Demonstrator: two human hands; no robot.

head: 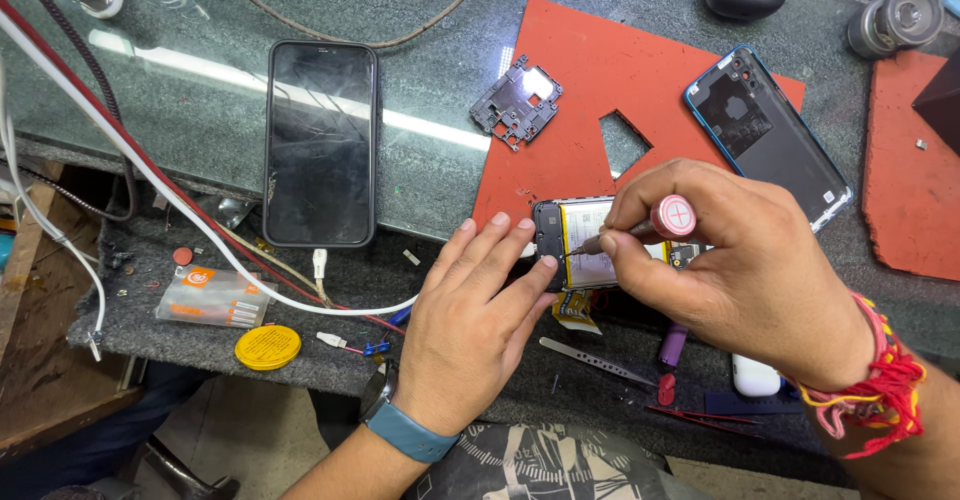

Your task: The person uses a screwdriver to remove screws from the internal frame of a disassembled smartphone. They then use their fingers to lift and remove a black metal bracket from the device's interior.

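Red rubber mat (570,150) lay in the middle of the frame, and the opened phone (580,245) sat at its lower edge. The left hand (470,325) pressed flat on the phone's end, fingers close together. The right hand (730,260) pinched a small screwdriver (640,225), its tip on the phone. The phone looked thin, light and easy to break, so holding its edges seemed safest. A blue back cover (770,135) lay upper right, a black phone (320,145) upper left.
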